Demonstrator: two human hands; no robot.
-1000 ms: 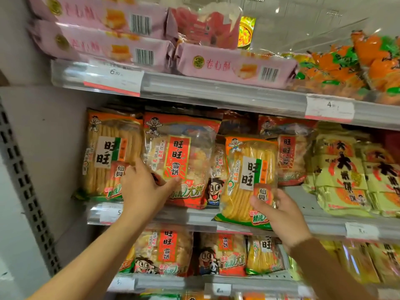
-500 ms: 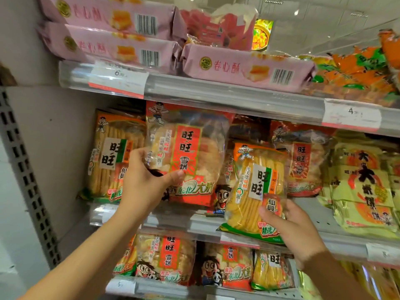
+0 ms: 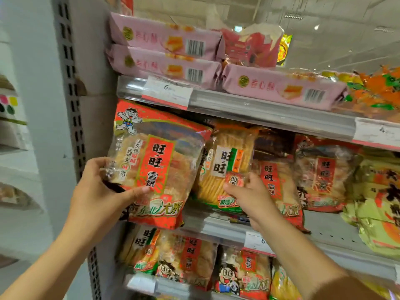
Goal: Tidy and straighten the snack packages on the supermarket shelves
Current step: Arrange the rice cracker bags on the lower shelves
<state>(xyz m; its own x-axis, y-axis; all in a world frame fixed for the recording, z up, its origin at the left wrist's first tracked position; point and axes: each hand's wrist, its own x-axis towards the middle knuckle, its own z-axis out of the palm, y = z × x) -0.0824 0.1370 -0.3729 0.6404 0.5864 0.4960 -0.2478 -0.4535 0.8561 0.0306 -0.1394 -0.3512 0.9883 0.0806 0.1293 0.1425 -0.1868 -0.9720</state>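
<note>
two bare forearms reach up from the bottom corners toward the middle shelf (image 3: 227,229). left hand (image 3: 98,191) grips the red rice-cracker bag (image 3: 155,165) at its lower left edge, thumb across the front, fingers curled behind; bag held upright in front of the shelf's left end, its bottom hanging past the shelf lip. right hand (image 3: 252,197) pinches the orange-and-yellow senbei bag (image 3: 225,165) low on its front, fingertips curled on the label; that bag stands on the middle shelf just right of the red one, edges touching or overlapping, cannot tell which.

right of the senbei bag: more red rice-cracker bags (image 3: 322,174) standing on the same shelf, then yellow-green packs (image 3: 376,204) at the far right edge.

lower shelf: a row of similar cracker bags (image 3: 186,258), partly hidden by the arms.

upper shelf, farther up: pink flat packages (image 3: 164,66) stacked two high at left, another pink one (image 3: 283,87) lying to the right, orange-and-green bags (image 3: 378,92) beyond. white price tags (image 3: 166,93) clipped to the shelf rail.

grey perforated upright (image 3: 71,100) frames the left side.
</note>
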